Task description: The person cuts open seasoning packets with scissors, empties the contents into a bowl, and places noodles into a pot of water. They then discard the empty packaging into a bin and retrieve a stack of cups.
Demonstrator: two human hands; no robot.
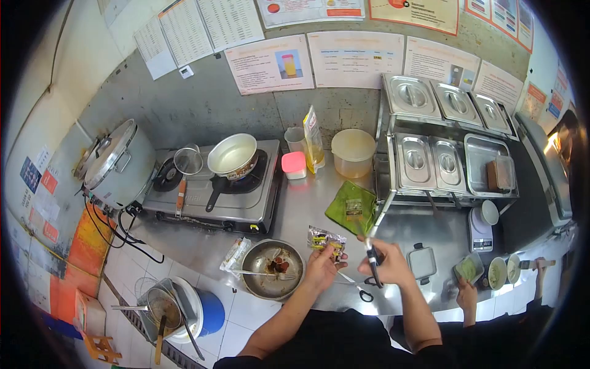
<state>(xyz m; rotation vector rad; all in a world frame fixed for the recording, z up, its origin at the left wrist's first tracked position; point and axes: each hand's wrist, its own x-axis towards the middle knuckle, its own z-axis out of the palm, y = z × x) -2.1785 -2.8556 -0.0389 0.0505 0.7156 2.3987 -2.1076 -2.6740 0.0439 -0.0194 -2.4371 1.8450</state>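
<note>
My left hand [321, 269] grips a small silver and yellow sachet [327, 238] above the counter. In my right hand [391, 265] is a black-handled tool [373, 264], pointing away from me; its far end is blurred over a folded green cloth [344, 208], so its kind is unclear. Left of my left hand stands a steel pan [251, 283] with dark sauce, reddish lumps and a fork [286, 276] in it. A crumpled white packet [236, 255] touches the pan's left side. Between my forearms, scissors [365, 296] with black handles lie on the counter, partly hidden.
A gas stove [246, 212] at left carries a white pan [232, 154] and a strainer [188, 161]. Behind stand a pink-lidded tub [294, 165] and a large plastic container [353, 154]. A rack [393, 203] holds steel trays. At right, another person's hand [467, 301] holds a green-filled container [470, 267].
</note>
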